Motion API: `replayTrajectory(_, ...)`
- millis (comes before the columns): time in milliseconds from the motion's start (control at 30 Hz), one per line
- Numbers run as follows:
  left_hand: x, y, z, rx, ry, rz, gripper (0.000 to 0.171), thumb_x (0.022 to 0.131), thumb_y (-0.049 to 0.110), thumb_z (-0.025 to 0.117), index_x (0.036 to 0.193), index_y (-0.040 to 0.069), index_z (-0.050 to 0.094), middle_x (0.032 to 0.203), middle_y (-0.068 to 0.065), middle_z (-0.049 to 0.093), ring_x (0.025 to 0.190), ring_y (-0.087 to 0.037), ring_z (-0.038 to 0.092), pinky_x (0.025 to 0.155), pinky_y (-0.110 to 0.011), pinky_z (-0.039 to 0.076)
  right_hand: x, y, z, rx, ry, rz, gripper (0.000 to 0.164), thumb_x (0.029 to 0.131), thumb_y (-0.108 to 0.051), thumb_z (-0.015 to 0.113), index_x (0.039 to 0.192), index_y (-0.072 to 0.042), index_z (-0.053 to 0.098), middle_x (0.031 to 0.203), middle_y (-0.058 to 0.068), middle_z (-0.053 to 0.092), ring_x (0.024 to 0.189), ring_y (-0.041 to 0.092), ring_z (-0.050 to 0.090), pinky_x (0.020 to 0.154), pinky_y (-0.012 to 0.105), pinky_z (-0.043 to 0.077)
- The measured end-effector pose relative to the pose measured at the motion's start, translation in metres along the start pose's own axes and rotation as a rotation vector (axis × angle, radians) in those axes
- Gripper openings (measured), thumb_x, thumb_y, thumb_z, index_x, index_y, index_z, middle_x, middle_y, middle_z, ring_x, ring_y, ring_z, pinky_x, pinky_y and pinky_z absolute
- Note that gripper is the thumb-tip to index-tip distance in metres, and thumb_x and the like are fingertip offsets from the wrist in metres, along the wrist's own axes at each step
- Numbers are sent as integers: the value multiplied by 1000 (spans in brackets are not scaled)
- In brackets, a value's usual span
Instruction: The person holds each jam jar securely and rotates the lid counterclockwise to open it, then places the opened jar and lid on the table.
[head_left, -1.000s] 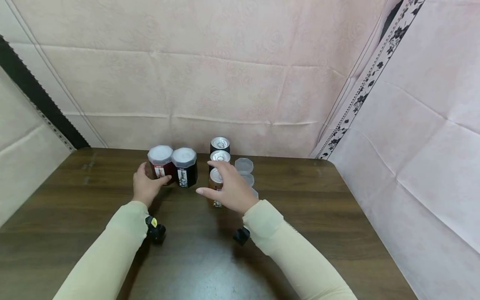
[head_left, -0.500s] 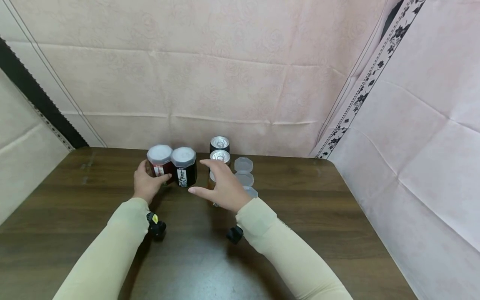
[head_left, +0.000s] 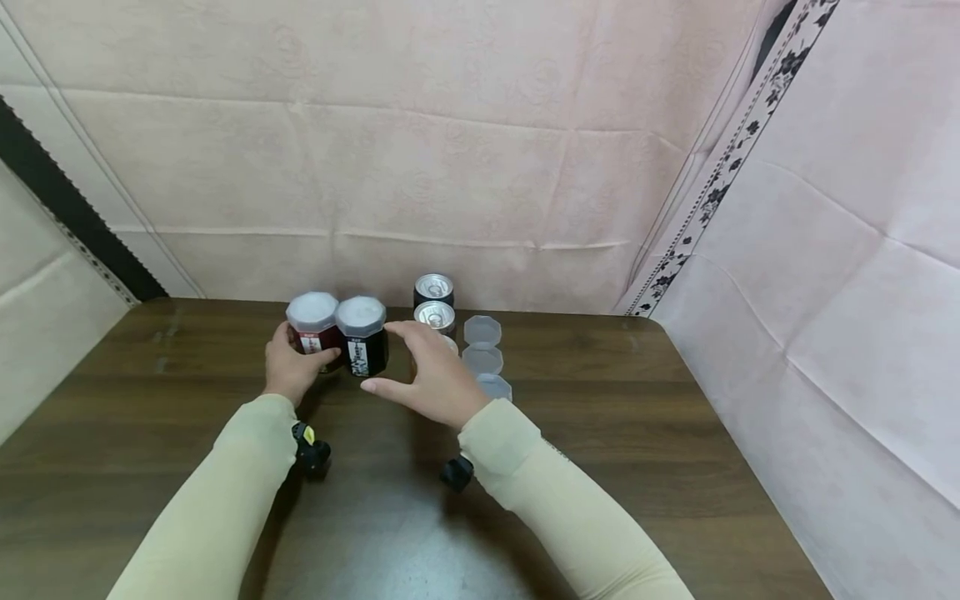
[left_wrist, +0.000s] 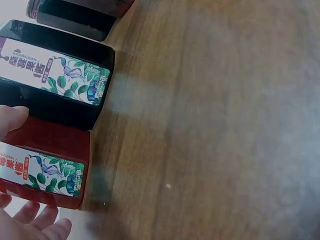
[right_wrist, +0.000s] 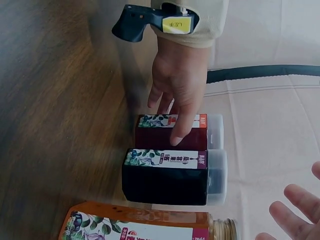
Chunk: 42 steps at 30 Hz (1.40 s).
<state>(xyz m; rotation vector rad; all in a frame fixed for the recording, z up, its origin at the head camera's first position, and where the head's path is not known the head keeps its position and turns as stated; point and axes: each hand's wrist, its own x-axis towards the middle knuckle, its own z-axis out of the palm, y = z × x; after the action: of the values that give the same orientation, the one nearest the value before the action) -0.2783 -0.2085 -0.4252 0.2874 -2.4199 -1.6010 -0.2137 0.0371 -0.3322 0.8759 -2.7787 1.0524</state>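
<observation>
Just right of the left hand (head_left: 291, 368), the dark jar (head_left: 365, 348) stands snug against the red jar (head_left: 313, 342), which that hand grips between thumb and fingers. The right hand (head_left: 433, 380) has slid over from the amber jar (right_wrist: 162, 215), fingers spread, holding nothing, so now the pair's flanked both sides.

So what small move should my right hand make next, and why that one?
Probably ease the right hand slightly left and curl it around the dark jam jar. It's spread open facing that jar, which neither of your hands appears to grip, while the left hand holds the red jam jar right beside it.
</observation>
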Motion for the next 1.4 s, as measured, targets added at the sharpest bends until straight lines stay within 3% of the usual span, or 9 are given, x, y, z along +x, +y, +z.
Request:
replayTrajectory(700, 10, 0, 3, -27, -23, -3, 86, 82, 14, 74, 149, 0, 22, 148, -26, 34, 134, -40, 34, 112, -53, 27, 3, 0, 4, -7, 15, -38, 77, 82, -55, 68, 144, -17, 42, 145, -3, 43, 132, 13, 40, 107, 36, 38)
replayTrajectory(1033, 15, -5, 1, -54, -49, 47, 89, 81, 11, 75, 152, 6, 20, 150, -23, 32, 135, -41, 32, 111, -56, 26, 4, -1, 5, -5, 12, -36, 77, 83, -55, 68, 145, -17, 41, 146, -2, 42, 133, 13, 40, 107, 35, 38)
replayTrajectory(1167, 15, -6, 0, -73, -62, 23, 90, 82, 12, 74, 154, 11, 18, 152, -21, 30, 136, -41, 30, 112, -56, 24, 3, 0, 6, -8, 14, -39, 78, 83, -55, 68, 144, -17, 41, 145, -2, 43, 131, 13, 41, 107, 34, 39)
replayTrajectory(1400, 14, -4, 0, -80, -79, -28, 90, 85, 16, 72, 154, 10, 15, 153, -22, 28, 136, -40, 29, 112, -54, 24, 2, -1, 7, -7, 18, -39, 78, 82, -55, 68, 144, -17, 41, 146, -2, 42, 132, 13, 40, 107, 34, 38)
